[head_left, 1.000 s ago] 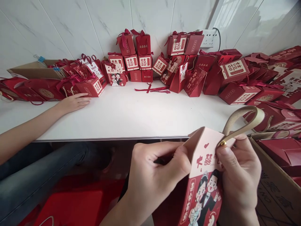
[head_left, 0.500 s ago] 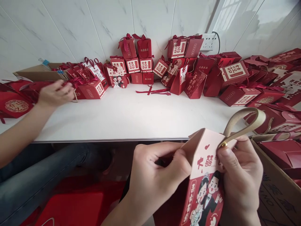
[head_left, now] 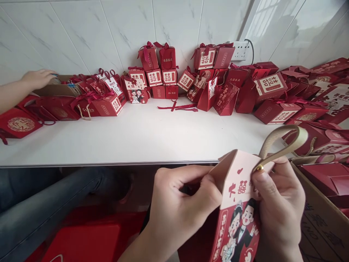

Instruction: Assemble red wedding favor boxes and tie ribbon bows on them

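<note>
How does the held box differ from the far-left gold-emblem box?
The held box shows a cartoon couple; the far-left box, a round gold emblem. The held box is in the left hand and right hand; the far-left box sits on the table. Both have red printed panels.

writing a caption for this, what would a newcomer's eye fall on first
First, the box with a cartoon couple at lower right, held between the left hand and right hand, its beige strap looping up. Next, the red gift boxes lined up and stacked along the back of the white table.
</note>
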A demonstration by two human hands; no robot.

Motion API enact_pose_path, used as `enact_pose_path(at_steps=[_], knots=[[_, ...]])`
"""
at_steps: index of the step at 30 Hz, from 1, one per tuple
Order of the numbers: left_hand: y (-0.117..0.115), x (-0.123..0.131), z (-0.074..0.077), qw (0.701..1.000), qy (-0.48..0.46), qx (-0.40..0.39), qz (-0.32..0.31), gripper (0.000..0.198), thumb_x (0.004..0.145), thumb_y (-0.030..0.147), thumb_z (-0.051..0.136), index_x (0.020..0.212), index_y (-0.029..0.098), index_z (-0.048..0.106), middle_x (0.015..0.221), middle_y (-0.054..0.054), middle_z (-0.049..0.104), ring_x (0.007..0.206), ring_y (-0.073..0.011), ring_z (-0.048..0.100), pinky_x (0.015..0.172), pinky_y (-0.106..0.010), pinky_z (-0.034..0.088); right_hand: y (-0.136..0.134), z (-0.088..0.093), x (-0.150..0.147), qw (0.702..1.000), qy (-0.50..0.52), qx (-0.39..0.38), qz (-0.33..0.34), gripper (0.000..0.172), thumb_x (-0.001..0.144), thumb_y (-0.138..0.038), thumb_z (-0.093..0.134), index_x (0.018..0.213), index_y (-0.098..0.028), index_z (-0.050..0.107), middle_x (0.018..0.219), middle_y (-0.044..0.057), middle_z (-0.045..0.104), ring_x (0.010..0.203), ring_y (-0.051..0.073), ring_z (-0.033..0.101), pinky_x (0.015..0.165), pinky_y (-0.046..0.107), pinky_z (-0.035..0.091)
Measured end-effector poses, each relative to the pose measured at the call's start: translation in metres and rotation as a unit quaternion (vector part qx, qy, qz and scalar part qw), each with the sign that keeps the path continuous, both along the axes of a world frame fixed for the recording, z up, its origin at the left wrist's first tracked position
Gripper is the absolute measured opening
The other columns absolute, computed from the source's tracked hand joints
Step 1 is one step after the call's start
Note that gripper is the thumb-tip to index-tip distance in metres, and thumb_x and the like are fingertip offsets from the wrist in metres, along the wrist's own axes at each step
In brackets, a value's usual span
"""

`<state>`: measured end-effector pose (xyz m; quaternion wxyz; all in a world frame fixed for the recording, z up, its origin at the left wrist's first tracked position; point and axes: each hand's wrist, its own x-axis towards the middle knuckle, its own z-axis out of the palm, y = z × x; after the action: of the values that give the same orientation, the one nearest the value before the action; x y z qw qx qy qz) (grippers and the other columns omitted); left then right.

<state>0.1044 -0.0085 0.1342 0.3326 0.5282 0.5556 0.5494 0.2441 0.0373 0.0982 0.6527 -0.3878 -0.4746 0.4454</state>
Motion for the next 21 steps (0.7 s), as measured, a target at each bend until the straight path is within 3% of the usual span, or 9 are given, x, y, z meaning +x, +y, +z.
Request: enact_pose_path(at_steps=[10, 21], knots=[[0.0006, 0.0001, 0.0, 1.0, -0.007, -0.004, 0.004, 0.029, 0.077, 0.028, 0.057, 0.051, 0.016, 0.062, 0.047, 0.0, 0.052, 0.044, -0.0093, 0.041, 0.04, -0.02, 0.029, -0.0027, 0.003, -0.0003, 1.0, -0.011, 0.021, -0.008, 0.021, 0.072, -0.036, 0.071, 0.072, -0.025, 0.053, 0.053, -0.004, 0.039, 0.039, 0.009, 0.024, 0.033, 0.023, 0.018], [0.0014, 0.0013, -0.0006, 1.0, -0.015, -0.012, -0.005, 0.031, 0.078, 0.029, 0.057, 0.052, 0.015, 0.066, 0.05, -0.001, 0.06, 0.043, -0.0097, 0.046, 0.038, -0.02, 0.029, -0.0055, -0.001, 0.0026, 1.0, 0.001, 0.013, -0.009, 0.024, 0.074, -0.034, 0.072, 0.077, -0.022, 0.051, 0.055, -0.007, 0.042, 0.041, 0.006, 0.027, 0.035, 0.019, 0.019]])
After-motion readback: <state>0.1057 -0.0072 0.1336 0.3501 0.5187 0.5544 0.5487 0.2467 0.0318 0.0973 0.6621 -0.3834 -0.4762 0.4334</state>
